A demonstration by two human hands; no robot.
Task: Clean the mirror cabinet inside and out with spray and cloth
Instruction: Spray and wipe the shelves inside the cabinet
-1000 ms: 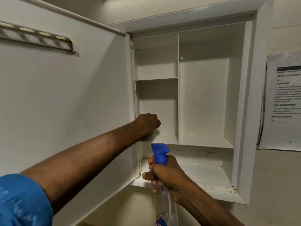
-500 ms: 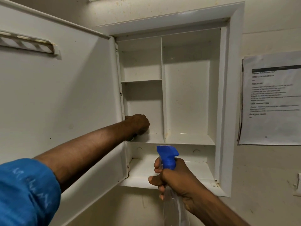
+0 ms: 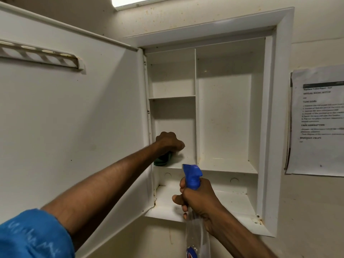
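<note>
The white mirror cabinet (image 3: 270, 127) is set into the wall, with its door (image 3: 74, 127) swung open to the left. My left hand (image 3: 168, 142) reaches into the lower left compartment and grips a dark green cloth (image 3: 162, 160) pressed on the shelf. Most of the cloth is hidden under the hand. My right hand (image 3: 199, 200) grips a clear spray bottle (image 3: 192, 176) with a blue trigger head, held upright in front of the bottom shelf.
A slotted rack (image 3: 41, 56) is fixed to the inside of the door. A printed paper sheet (image 3: 318, 120) hangs on the wall to the right of the cabinet. A ceiling light (image 3: 141, 1) shows at the top.
My view has shifted and the cabinet looks closer. The green cloth now shows under my left hand on the shelf. My right hand still holds the bottle at about the same height.
</note>
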